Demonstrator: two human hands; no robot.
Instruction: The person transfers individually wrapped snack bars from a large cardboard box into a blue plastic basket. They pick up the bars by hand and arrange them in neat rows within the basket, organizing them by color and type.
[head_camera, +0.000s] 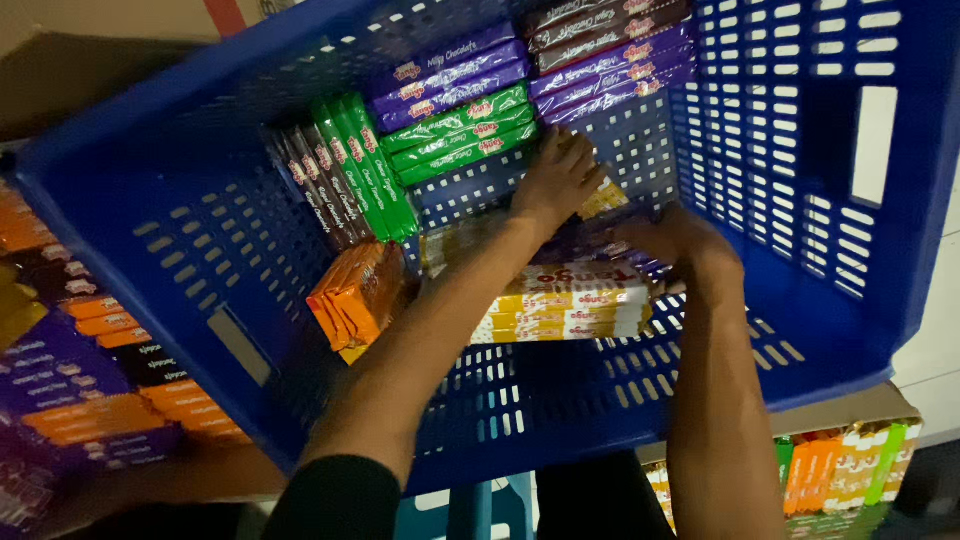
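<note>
Both hands reach down into a blue slotted plastic crate (250, 250) that is partly filled with flat wrapped snack packs. The left hand (560, 180) lies with its fingers spread and laid flat over a yellow pack (605, 198) at the back of a pile, pressing rather than pinching it. The right hand (665, 240) is just beside it, to its right and a little nearer the person, curled down over purple packs (590, 245); its fingertips are hidden, so whether it grips one cannot be told. Directly below both hands sits a stack of yellow-and-white packs (565, 305), lying flat on the crate floor. Beyond the left hand, green packs (460, 135) are stacked flat, with more purple packs (450, 80) above them and another purple row (615, 60) beyond the right hand. To the left of the left forearm, upright green and brown packs (345, 180) lean against the back, and nearer the person an orange bundle (355, 300) rests by that forearm. Outside the crate, well left of the hands, a cardboard box (90, 400) holds orange and purple packs, blurred and dim. Below the right forearm, another box (840, 460) shows orange, white and green packs.
</note>
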